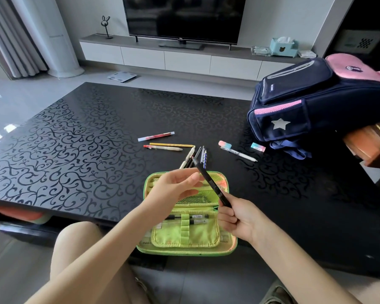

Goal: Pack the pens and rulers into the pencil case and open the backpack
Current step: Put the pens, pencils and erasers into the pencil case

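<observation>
- A black pen (pixel 208 182) is held slanted in the air above the open pencil case (pixel 185 242).
- The right hand (pixel 235 218) has its fingers curled round the pen's lower end.
- The left hand (pixel 179 186) is palm-up with loosely bent fingers. Its thumb and forefinger tips reach the pen's upper part; I cannot tell whether they pinch it or only touch it.
- The green pencil case lies flat at the near edge of the table (pixel 75 139). Two pens (pixel 192 218) sit under its elastic loops.
- Just behind the case is a bunch of pens (pixel 195 155), about four, fanned out and partly hidden by the held pen.
- Farther back lie three single ones, near each other: a red clear pen (pixel 156 136), a yellow pencil (pixel 171 145) and a red-capped pen (pixel 162 147).
- To the right is one white pen (pixel 239 153), with two pink-and-blue erasers: one eraser (pixel 224 144) touching its cap end, a second eraser (pixel 258 147) apart, near the bag.
- One navy and pink backpack (pixel 316 99) lies on its side at the table's right edge, its zips closed.
</observation>
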Demonstrator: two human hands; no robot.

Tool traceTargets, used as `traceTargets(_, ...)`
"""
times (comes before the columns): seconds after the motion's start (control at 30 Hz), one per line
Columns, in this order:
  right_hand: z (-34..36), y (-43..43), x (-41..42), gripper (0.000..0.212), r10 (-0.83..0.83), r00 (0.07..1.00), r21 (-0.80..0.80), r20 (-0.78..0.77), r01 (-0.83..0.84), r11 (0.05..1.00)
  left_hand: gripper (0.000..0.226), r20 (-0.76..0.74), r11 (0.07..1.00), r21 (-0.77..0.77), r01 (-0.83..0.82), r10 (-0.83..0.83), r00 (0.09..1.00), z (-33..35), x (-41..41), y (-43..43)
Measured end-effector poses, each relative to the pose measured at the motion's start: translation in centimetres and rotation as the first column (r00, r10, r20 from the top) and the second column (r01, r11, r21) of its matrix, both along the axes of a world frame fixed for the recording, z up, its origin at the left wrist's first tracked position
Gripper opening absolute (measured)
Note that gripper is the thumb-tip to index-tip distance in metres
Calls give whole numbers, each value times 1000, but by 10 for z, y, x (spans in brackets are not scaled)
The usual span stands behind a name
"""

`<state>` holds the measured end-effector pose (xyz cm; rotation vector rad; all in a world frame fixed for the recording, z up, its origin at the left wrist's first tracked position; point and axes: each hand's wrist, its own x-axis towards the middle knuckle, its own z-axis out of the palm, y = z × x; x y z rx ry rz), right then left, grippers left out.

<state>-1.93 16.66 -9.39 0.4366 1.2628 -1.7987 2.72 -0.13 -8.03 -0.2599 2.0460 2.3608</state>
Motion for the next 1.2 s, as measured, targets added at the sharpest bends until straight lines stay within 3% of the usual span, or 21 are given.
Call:
traceTargets(0.1,-3,-3,7,41,59,998,-44,2,-59,997,25,-20,990,139,-28,31,999,-3,0,6)
traceTargets(0.2,0,2,12,40,52,998,-171,-30,-56,984,20,-16,972,207,-110,116,993,0,-3,6)
traceTargets(0.33,15,21,14,35,17,960,-394,-279,-130,910,20,121,850,469,-239,207,971,0,-12,-1)
traceTargets(0.43,20,25,17,47,36,885,-351,-465,-222,910,22,195,788,574,-223,133,972,3,-16,3)
traceTargets(0.53,21,21,18,66,-11,832,-308,-555,-193,932,27,271,740,630,-235,74,960,6,-17,9)
traceTargets(0.67,23,17,20,66,39,788,-251,-614,-242,937,32,289,725,644,-244,64,955,6,-13,6)
traceTargets(0.77,23,21,16,75,279,703,-32,-655,-394,918,28,196,840,464,-281,212,957,10,-13,-12)
traceTargets(0.83,20,23,13,67,383,634,190,-672,-352,916,24,81,944,155,-291,281,956,12,-10,-24)
traceTargets(0.87,17,23,11,59,403,615,278,-678,-292,915,22,14,960,-86,-266,269,963,12,-7,-28)
traceTargets(0.9,13,21,11,47,412,603,344,-684,-231,910,19,-61,905,-363,-221,213,975,8,-2,-30)
traceTargets(0.97,6,18,9,23,427,584,426,-691,-148,892,14,-195,551,-821,-148,-27,980,-5,9,-35)
traceTargets(1.0,3,18,8,17,438,576,453,-690,-128,882,15,-196,370,-921,-123,-167,966,-14,15,-38)
traceTargets(1.03,0,17,6,15,453,569,475,-686,-121,872,17,-149,260,-962,-78,-266,952,-25,21,-44)
traceTargets(1.07,-3,16,5,14,470,559,497,-683,-117,860,21,-87,207,-978,-20,-319,944,-34,28,-51)
traceTargets(1.2,-15,14,3,14,542,501,583,-675,-88,808,27,-35,72,-997,-9,-371,928,-61,49,-75)
